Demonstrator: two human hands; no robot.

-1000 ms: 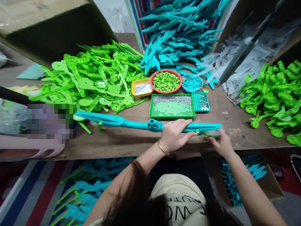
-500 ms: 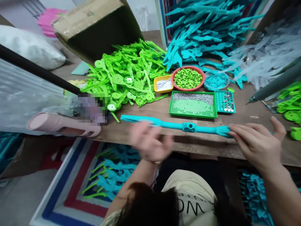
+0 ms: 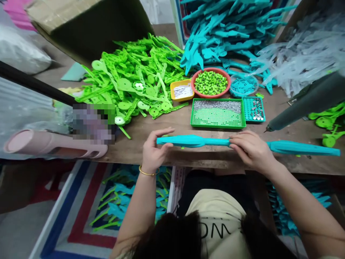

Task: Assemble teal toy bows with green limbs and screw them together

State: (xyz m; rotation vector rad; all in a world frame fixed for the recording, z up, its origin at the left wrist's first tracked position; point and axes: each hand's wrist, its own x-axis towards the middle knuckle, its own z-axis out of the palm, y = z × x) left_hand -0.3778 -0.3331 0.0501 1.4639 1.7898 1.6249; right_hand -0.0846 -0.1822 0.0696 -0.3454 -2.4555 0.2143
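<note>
A long, slim turquoise plastic piece [image 3: 215, 141], broad and ridged toward both ends and narrower at the middle, is held level over the near edge of a worn brown wooden tabletop [image 3: 169, 124]. Its left end is pinched between the thumb and fingers of the left hand [image 3: 154, 151], above whose wrist a thin gold-coloured bangle [image 3: 147, 173] is worn. Its narrow middle is gripped from above by the thumb and curled fingers of the right hand [image 3: 252, 149].

Just beyond, a rectangular green plastic tray [image 3: 218, 121] with a perforated floor is banked with fine silvery bits [image 3: 218, 105]. Behind it, a round red bowl [image 3: 210, 96] is filled with chunky lime-green pieces [image 3: 210, 82]. Farther left, flat lime-green plastic arms with round discs [image 3: 129, 82] are heaped loosely; at the back, jagged turquoise plastic parts [image 3: 215, 39] are piled.
</note>
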